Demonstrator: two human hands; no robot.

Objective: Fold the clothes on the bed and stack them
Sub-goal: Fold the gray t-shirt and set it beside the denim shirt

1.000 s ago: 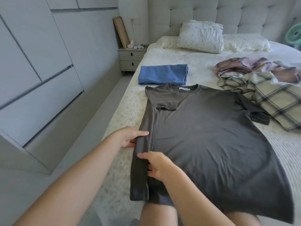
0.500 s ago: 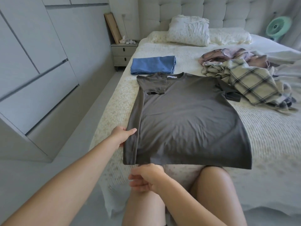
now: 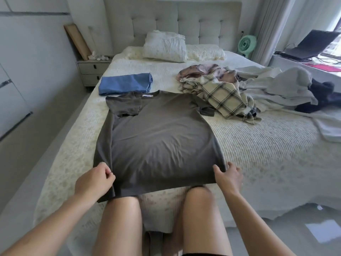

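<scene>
One cream quilted bed [image 3: 258, 148] carries a flat dark grey cotton T-shirt [image 3: 156, 137], beyond it a folded blue cloth [image 3: 125, 86]. The left hand [image 3: 94, 182] pinches the T-shirt's near hem corner; the right hand [image 3: 228, 177], fingers [image 3: 217, 169] gripping, holds the opposite corner.

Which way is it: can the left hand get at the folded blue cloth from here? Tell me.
Probably yes, with a lean: the left hand pinches the grey T-shirt's hem, and the folded blue cloth lies past its collar with nothing over it.
</scene>
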